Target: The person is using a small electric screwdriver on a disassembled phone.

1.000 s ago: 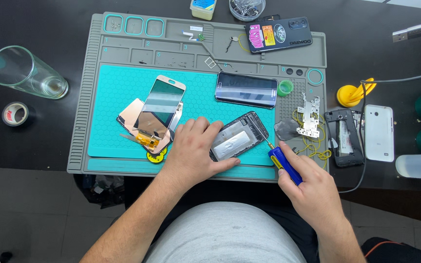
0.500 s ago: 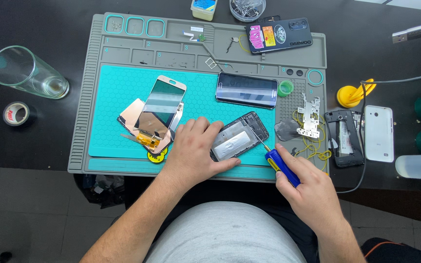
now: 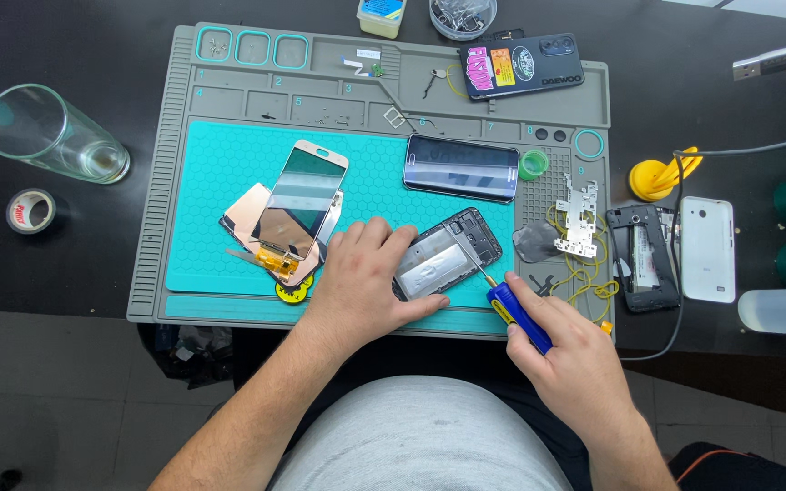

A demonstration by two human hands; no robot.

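Observation:
My left hand [image 3: 361, 277] lies flat on the teal mat [image 3: 220, 182], pinning the left end of an opened black phone body [image 3: 452, 255] with its back off and a silver plate inside. My right hand [image 3: 570, 350] grips a small blue-and-yellow screwdriver [image 3: 513, 309], and the thin shaft's tip rests on the phone body's right side. Left of my left hand lie a rose-gold screen panel [image 3: 307, 195] and a rose-gold back cover [image 3: 246, 216].
A dark phone [image 3: 461, 168] lies face up above the open one. Right of it are a green cap [image 3: 532, 165], a metal frame [image 3: 578, 216] and yellow wire. Off the mat: another open phone [image 3: 645, 256], white cover [image 3: 708, 248], glass [image 3: 52, 135], tape roll [image 3: 33, 211].
My right hand has shifted the screwdriver slightly, its tip now further onto the phone body. My left hand stays pressed on the phone.

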